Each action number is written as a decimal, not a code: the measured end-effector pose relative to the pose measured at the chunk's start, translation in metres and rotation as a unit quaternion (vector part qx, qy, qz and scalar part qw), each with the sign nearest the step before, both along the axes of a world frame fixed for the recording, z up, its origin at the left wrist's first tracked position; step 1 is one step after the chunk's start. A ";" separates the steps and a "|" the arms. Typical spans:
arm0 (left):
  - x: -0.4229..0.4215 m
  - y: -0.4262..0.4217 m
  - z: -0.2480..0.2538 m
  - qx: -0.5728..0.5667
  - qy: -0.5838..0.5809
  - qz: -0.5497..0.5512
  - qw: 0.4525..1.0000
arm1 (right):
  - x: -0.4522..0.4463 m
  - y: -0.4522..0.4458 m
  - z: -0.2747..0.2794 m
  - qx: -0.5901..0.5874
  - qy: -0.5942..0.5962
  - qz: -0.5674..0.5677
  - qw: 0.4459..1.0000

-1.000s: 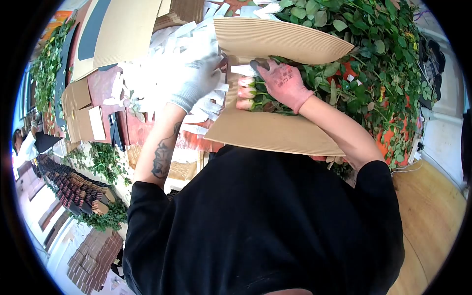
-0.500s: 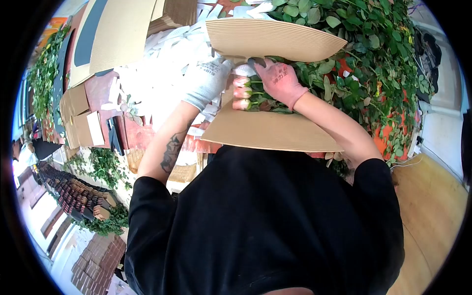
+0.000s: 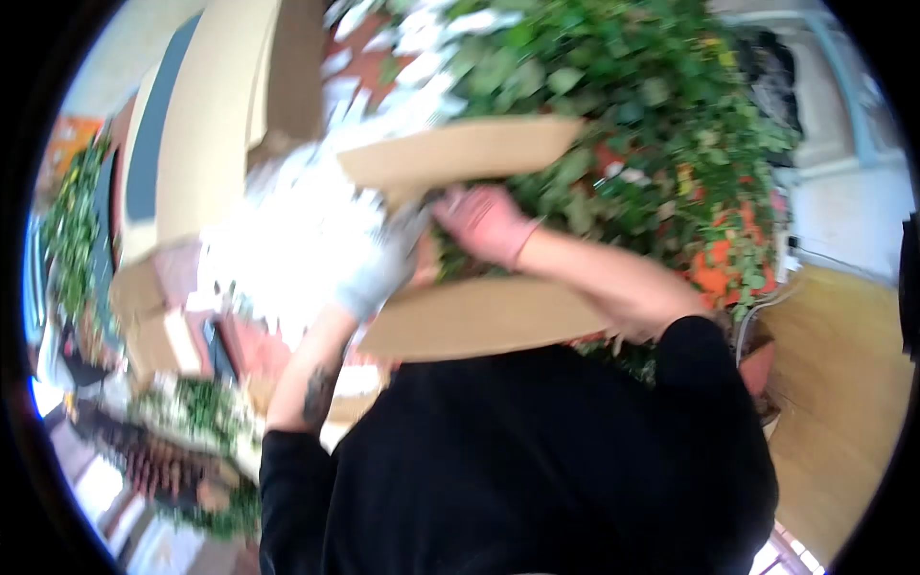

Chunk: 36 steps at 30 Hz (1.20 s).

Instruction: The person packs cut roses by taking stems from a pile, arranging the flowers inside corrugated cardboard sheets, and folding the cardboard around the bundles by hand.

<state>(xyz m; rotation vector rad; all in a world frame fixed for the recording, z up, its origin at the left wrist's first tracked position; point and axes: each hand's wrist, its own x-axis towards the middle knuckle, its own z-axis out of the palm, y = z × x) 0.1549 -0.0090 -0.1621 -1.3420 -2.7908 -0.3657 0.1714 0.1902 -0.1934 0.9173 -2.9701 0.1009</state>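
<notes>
While blur softens the detail, the white-gloved left hand point(image 3: 377, 265) and the pink-gloved right hand point(image 3: 485, 226) lie close together just above the frame's centre, between two flaps of a cardboard sheet point(image 3: 479, 318); whether either grips anything cannot be told. Leafy stems point(image 3: 613, 101) fill the upper right.

**Room: bright, smeared by blur**

Reddish tabletop point(image 3: 254, 350), glare blowing out to white left of its middle. Off its right edge: white wall or panel point(image 3: 848, 225), can't tell which, with a pale blue pipe-like strip point(image 3: 843, 72) beyond. Off the near right corner: tan, wood-toned floor point(image 3: 839, 383), thin pale cable point(image 3: 750, 316) curving beside it. Past the far left corner: pale wall point(image 3: 120, 57). Well left of the left edge: bluish glare point(image 3: 34, 287), maybe a window, too blurred to tell
</notes>
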 end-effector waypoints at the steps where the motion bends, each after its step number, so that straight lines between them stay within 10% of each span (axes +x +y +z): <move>1: -0.003 0.001 -0.015 0.019 -0.013 -0.019 1.000 | 0.004 0.002 0.009 0.015 -0.021 -0.016 1.000; 2: -0.002 0.002 -0.026 0.056 -0.176 0.035 0.982 | 0.011 0.004 0.009 -0.008 -0.035 -0.007 0.999; 8: 0.005 0.003 -0.013 -0.043 -0.185 0.038 0.981 | -0.002 0.093 0.153 -0.463 -0.067 0.153 0.871; 9: 0.006 0.006 -0.008 -0.089 -0.189 0.045 0.977 | -0.010 0.104 0.170 -0.471 -0.075 -0.036 0.878; 10: 0.006 0.005 -0.007 -0.090 -0.186 0.043 0.977 | -0.017 0.112 0.181 -0.462 -0.078 -0.223 0.855; 17: 0.011 0.005 0.001 -0.142 -0.166 0.019 0.976 | -0.092 0.123 0.056 0.081 -0.085 -0.070 0.991; 29: 0.012 0.007 -0.011 -0.121 -0.156 0.018 0.980 | -0.100 0.120 0.009 0.078 0.006 -0.041 0.996; 36: 0.014 0.008 -0.002 -0.136 -0.135 0.018 0.981 | -0.061 0.169 0.139 0.038 0.153 -0.176 0.972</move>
